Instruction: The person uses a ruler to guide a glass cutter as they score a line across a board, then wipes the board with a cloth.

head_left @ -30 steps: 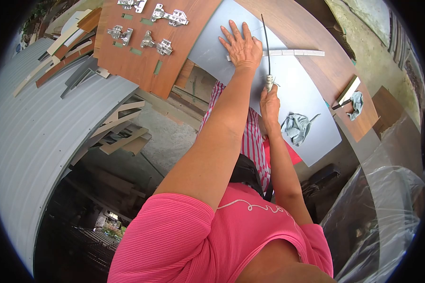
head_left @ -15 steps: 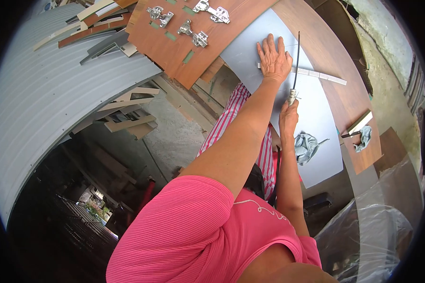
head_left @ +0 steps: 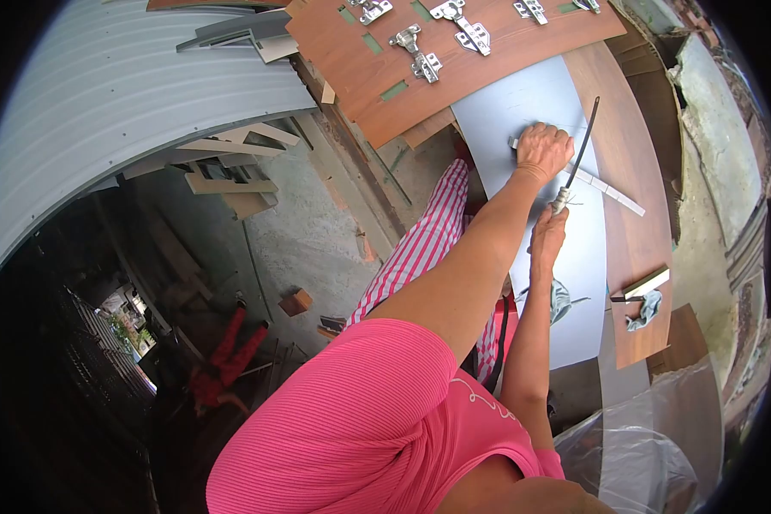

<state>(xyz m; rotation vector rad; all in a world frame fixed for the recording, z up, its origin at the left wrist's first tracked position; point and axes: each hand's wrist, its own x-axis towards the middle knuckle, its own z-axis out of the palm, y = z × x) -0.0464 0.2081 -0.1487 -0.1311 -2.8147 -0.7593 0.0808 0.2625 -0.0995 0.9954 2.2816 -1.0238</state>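
Head view: pale strip lies across grey sheet, under curled left hand; whether gripped, cannot tell. Right hand clasps wrapped handle of dark blade, long axis pointing away, crossing strip just beside left hand.

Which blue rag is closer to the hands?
The rag on the grey sheet, partly hidden behind the right arm. The other rag lies farther off, on the brown board.
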